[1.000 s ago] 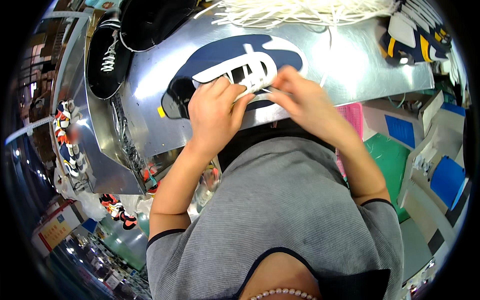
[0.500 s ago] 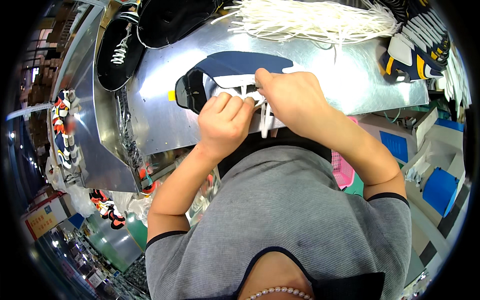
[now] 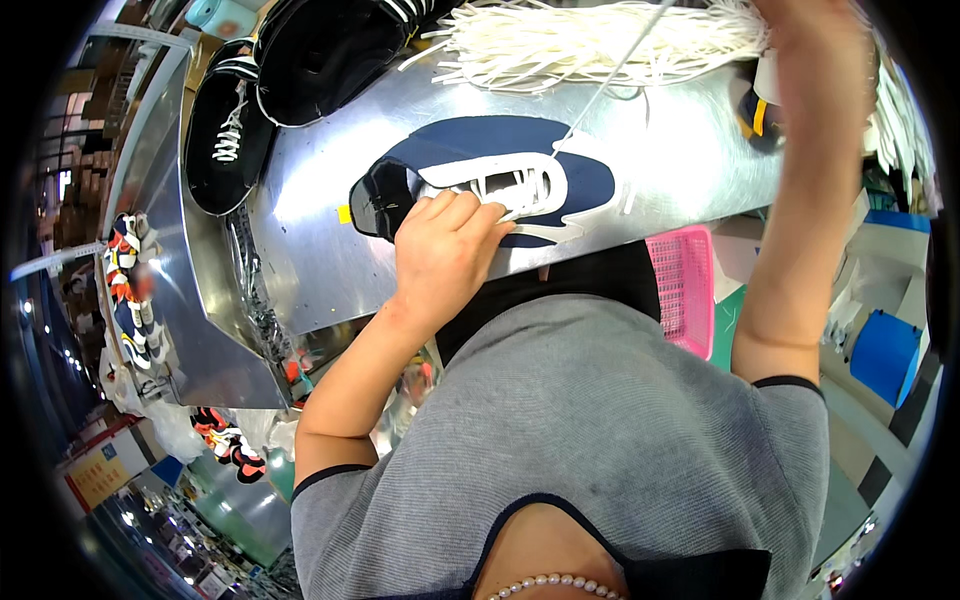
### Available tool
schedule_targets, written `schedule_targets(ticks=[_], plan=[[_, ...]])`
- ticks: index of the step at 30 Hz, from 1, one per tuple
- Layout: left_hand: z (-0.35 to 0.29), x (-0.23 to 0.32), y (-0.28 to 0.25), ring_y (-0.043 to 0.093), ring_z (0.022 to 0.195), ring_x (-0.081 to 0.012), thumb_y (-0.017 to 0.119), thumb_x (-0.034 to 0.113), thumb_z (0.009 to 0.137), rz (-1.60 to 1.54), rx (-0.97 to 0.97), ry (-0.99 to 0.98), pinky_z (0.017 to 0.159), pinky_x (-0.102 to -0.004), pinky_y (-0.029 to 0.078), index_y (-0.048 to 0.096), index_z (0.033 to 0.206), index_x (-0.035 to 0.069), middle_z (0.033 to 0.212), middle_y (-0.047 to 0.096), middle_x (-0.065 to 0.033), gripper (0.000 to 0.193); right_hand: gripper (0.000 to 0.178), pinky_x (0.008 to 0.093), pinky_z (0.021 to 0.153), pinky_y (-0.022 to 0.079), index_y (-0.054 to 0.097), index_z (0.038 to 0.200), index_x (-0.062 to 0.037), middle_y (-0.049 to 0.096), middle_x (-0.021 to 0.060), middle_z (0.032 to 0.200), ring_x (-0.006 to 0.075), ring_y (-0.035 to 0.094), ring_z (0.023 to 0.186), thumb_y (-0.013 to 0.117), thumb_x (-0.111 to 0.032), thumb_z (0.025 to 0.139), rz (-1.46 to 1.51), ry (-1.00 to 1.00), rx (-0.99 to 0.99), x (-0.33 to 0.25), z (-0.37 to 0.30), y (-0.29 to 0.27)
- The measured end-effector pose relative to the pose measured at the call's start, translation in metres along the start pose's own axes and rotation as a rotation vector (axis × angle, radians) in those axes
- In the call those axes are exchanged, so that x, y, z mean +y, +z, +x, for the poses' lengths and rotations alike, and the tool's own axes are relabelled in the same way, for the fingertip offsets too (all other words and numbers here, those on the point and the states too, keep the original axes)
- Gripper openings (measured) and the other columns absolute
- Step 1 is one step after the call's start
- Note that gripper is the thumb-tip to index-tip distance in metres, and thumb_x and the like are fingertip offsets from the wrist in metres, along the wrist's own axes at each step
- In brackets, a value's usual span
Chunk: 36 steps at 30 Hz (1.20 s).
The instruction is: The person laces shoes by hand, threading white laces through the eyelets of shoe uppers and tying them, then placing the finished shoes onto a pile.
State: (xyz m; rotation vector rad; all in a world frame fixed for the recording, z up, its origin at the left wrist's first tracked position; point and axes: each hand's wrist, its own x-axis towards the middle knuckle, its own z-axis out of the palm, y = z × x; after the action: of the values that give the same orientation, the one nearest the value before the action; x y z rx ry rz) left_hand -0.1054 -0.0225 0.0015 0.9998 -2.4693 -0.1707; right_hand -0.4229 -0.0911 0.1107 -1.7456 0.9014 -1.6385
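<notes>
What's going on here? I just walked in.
A person's left hand holds a navy-and-white shoe upper on a metal table. A white lace runs taut from it to the picture's top edge, its end out of view. The right hand, blurred, is raised at the upper right.

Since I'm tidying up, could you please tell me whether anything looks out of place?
Nothing looks damaged or spilled; only the bundle of white laces is slightly untidy, loose ends straying over the metal table.
</notes>
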Motion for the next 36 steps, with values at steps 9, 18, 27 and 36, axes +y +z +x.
schedule_targets(ticks=[9, 18, 27, 36], plan=[[0.012, -0.011, -0.003, 0.068, 0.090, -0.0396, 0.066, 0.037, 0.094, -0.587, -0.037, -0.729, 0.081, -0.0408, 0.053, 0.047, 0.133, 0.004, 0.095, 0.069, -0.0220, 0.056, 0.011, 0.0236, 0.075, 0.048, 0.070, 0.096, -0.0021, 0.067, 0.0008, 0.085, 0.0070, 0.060, 0.080, 0.071, -0.008, 0.087, 0.174, 0.744, -0.184, 0.069, -0.099, 0.129], [0.016, -0.002, 0.020, 0.059, 0.092, -0.0238, 0.081, 0.030, 0.080, -0.099, 0.154, -0.669, 0.089, -0.0363, 0.043, 0.068, 0.114, 0.011, 0.105, 0.071, -0.0060, 0.041, 0.020, 0.0310, 0.070, 0.049, 0.069, 0.094, -0.0050, 0.068, 0.0066, 0.081, 0.0171, 0.063, 0.075, 0.072, -0.023, 0.086, -0.070, 0.731, -0.267, 0.090, -0.100, 0.141], [0.013, -0.003, 0.023, 0.055, 0.084, -0.0220, 0.082, 0.028, 0.076, -0.090, 0.230, -0.639, 0.084, -0.0344, 0.041, 0.071, 0.110, 0.012, 0.098, 0.071, -0.0032, 0.039, 0.016, 0.0370, 0.066, 0.050, 0.057, 0.099, -0.0023, 0.068, 0.0130, 0.079, 0.0285, 0.066, 0.071, 0.059, -0.018, 0.096, -0.174, 0.574, -0.361, 0.056, -0.111, 0.113], [0.012, 0.000, 0.021, 0.054, 0.086, -0.0210, 0.080, 0.019, 0.078, -0.118, 0.226, -0.574, 0.087, -0.0334, 0.040, 0.070, 0.114, 0.011, 0.099, 0.071, -0.0037, 0.038, 0.013, 0.0443, 0.065, 0.051, 0.058, 0.096, -0.0028, 0.069, 0.0147, 0.076, 0.0358, 0.067, 0.073, 0.061, -0.015, 0.091, -0.436, 0.533, -0.566, 0.058, -0.097, 0.116]])
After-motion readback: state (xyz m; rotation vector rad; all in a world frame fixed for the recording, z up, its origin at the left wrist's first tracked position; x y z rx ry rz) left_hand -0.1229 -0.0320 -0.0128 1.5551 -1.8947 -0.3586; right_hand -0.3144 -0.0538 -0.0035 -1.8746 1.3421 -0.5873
